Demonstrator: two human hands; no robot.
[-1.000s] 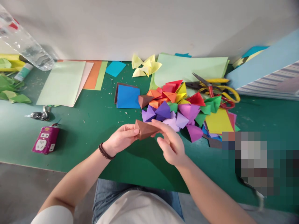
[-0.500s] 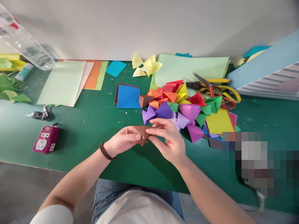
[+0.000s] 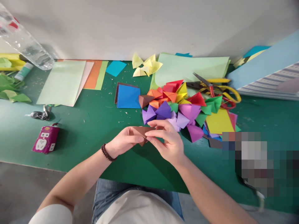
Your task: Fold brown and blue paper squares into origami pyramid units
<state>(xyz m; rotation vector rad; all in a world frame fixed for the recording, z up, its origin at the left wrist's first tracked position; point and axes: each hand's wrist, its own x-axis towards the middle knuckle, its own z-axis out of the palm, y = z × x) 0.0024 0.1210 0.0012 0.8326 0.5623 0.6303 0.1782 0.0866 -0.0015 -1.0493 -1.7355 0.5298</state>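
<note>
Left hand [image 3: 123, 140] and right hand [image 3: 167, 141] grip one brown origami piece [image 3: 141, 131]; another brown piece [image 3: 144, 101] sits beyond.

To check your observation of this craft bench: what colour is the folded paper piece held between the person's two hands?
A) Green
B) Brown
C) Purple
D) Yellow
B. The folded brown paper piece sits pinched between the fingers of the left hand and the right hand.
</note>
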